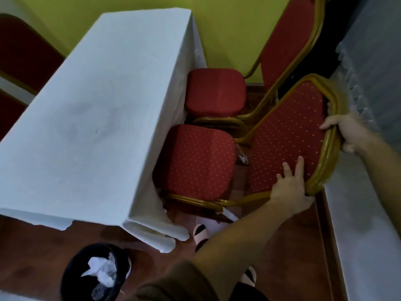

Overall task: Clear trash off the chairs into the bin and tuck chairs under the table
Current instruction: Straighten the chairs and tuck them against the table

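A red dotted chair with a gold frame (199, 161) stands beside the table (91, 105), which is draped in a white cloth; the seat's left edge sits under the cloth's hanging side. My left hand (290, 185) grips the lower corner of its backrest frame, fingers spread on the red padding. My right hand (345, 135) holds the backrest's top rim. A second red chair (214, 92) stands farther back, its seat against the tablecloth. The black bin (95, 276) at the bottom left holds crumpled white trash.
Another table with a pale cloth (368, 192) runs along the right side, leaving a narrow aisle of wooden floor. A dark red chair back (21, 53) shows at the far left. My slippered feet (200, 234) stand near the table corner. A yellow-green wall lies behind.
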